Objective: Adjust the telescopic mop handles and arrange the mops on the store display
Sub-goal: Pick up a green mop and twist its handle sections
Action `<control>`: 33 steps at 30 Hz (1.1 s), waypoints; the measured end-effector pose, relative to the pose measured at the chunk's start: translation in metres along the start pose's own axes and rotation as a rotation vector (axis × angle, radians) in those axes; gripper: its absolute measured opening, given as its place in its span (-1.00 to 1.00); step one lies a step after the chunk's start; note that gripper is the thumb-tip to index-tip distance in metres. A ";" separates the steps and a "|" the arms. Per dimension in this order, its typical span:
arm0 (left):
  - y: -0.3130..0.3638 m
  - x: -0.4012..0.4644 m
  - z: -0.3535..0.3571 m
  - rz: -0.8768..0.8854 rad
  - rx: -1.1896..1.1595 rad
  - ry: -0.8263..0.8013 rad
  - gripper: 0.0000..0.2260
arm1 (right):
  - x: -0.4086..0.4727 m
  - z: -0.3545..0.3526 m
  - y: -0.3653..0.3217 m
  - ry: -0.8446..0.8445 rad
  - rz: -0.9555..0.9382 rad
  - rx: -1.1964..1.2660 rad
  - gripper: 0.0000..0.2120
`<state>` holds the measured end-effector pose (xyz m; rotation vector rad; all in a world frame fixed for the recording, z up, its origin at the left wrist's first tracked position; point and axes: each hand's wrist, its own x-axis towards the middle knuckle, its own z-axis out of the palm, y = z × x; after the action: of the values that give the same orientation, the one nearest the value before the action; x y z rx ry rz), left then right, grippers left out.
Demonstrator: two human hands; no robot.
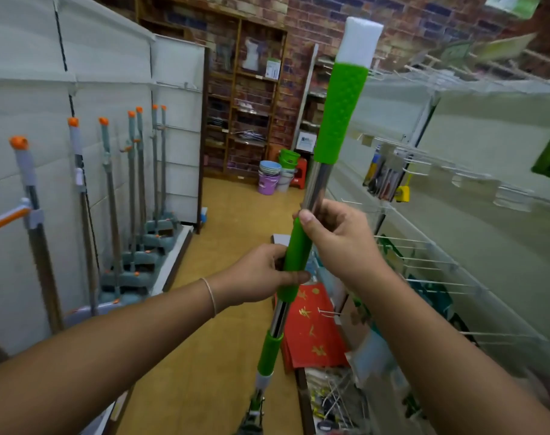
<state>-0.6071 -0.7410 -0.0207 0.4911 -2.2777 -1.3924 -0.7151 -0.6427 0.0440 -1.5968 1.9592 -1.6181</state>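
Head view shows both hands on one mop handle (322, 180), held nearly upright in the aisle between two shelf runs. The left hand (261, 274) wraps the lower part of the green collar (294, 262), thumb across its front. The right hand (336, 237) grips just above, at the joint where the collar meets the steel tube (317, 186), thumb pressed along the tube. Both grips are closed on the handle. Opposed holds on either side of a joint suit a twist: one hand likely steadies the collar while the other turns or slides the upper section to set its length. This is a judgement; no rotation can be read from a single frame.

The handle has a dimpled green top grip (342, 114) with a white wrap (360, 40) over its end. Below the hands, bare steel runs to a second green collar (270, 353), then a white fitting. The mop head at the floor is blurred.

Along the left wall, grey mops (135, 189) with orange caps stand in a row on the display; the green mop is not yet among them. Stacked buckets (269, 180) stand at the aisle end.
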 end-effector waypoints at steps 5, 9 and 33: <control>-0.024 0.061 -0.018 -0.053 -0.038 0.030 -0.90 | 0.068 0.012 0.046 -0.031 -0.016 0.053 -0.78; -0.035 0.118 -0.035 -0.103 -0.049 0.049 -0.93 | 0.131 0.017 0.084 -0.056 -0.030 0.084 -0.79; -0.166 0.412 -0.177 -0.213 0.096 0.052 -0.84 | 0.448 0.104 0.227 -0.100 -0.124 0.073 -0.85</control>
<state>-0.8505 -1.1531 -0.0274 0.8123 -2.3125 -1.3544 -0.9771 -1.0834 0.0406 -1.7667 1.7642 -1.5990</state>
